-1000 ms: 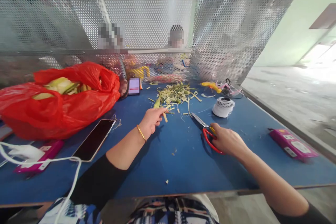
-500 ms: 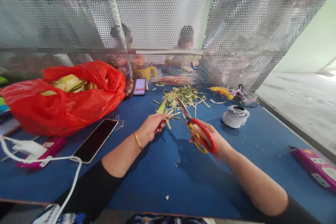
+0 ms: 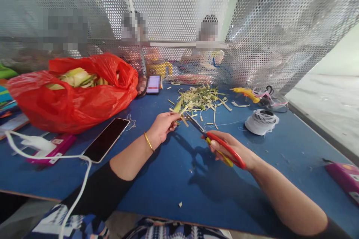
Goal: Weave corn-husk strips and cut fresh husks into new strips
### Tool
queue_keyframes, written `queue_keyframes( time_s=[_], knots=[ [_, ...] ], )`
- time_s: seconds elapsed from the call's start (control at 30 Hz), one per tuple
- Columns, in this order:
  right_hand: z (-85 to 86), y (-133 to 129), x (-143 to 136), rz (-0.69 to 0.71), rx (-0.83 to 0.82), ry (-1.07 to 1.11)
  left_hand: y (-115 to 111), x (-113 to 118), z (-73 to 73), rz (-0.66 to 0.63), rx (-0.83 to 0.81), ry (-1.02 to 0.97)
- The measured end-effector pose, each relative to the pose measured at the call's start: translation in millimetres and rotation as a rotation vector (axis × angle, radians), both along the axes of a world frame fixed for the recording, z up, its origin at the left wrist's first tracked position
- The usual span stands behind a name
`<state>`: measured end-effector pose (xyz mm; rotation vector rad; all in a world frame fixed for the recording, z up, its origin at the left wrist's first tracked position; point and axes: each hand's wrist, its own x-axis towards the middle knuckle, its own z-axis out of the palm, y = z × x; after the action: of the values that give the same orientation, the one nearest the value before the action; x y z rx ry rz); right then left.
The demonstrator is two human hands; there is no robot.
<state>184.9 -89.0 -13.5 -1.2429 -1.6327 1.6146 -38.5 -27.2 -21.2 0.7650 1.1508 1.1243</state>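
Note:
My left hand (image 3: 165, 126) pinches a pale green strip of leaf, which looks like corn husk (image 3: 177, 106), between thumb and fingers. A gold bangle circles that wrist. In my right hand (image 3: 228, 145) is a pair of scissors (image 3: 230, 148) with one red and one yellow handle. Their blades point up and left, with the tips at the husk by my left fingertips. Whether the blades touch it, I cannot tell. Just beyond both hands lies a loose pile of husk trimmings (image 3: 203, 97).
At the left a red plastic bag (image 3: 84, 108) holds more husks. Phone (image 3: 108, 140), white cable (image 3: 84, 179) and purple box (image 3: 56, 151) lie nearby. A string spool (image 3: 260, 122) and yellow tool (image 3: 248, 94) stand right. A perforated metal screen (image 3: 179, 7) closes the back; people sit behind it.
The scissors have moved in toward my left hand, and their handles are closer together. My view has tilted downward. My left hand keeps its hold on the husk.

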Motion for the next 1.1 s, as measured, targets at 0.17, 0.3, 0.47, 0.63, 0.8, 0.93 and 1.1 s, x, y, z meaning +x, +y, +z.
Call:
queue_keyframes(
  time_s=[0.17, 0.3, 0.47, 0.63, 0.8, 0.93, 1.1],
  knots=[
    [-2.1, 0, -5, -0.043, 0.016, -0.063, -3, 6, -0.8, -0.008, -0.016, 0.02],
    [-3.5, 0, -10, -0.083, 0.021, -0.077, -7, 10, -0.8, -0.031, -0.039, 0.04],
    [-5.8, -2, -10, -0.095, 0.039, -0.101, -8, 10, 1.3, -0.055, -0.025, 0.06],
    [-9.2, -1, -8, -0.094, 0.092, -0.118, -10, 11, 2.2, -0.096, 0.003, 0.079],
    [-8.1, -1, -9, -0.087, 0.137, -0.192, -10, 11, 3.0, -0.086, -0.003, 0.087],
    [-6.7, -1, -9, -0.082, 0.14, -0.231, -9, 11, 3.2, -0.087, -0.009, 0.086],
    [-5.5, -2, -8, -0.087, 0.146, -0.232, -8, 11, 2.6, -0.098, 0.0, 0.082]
  ],
)
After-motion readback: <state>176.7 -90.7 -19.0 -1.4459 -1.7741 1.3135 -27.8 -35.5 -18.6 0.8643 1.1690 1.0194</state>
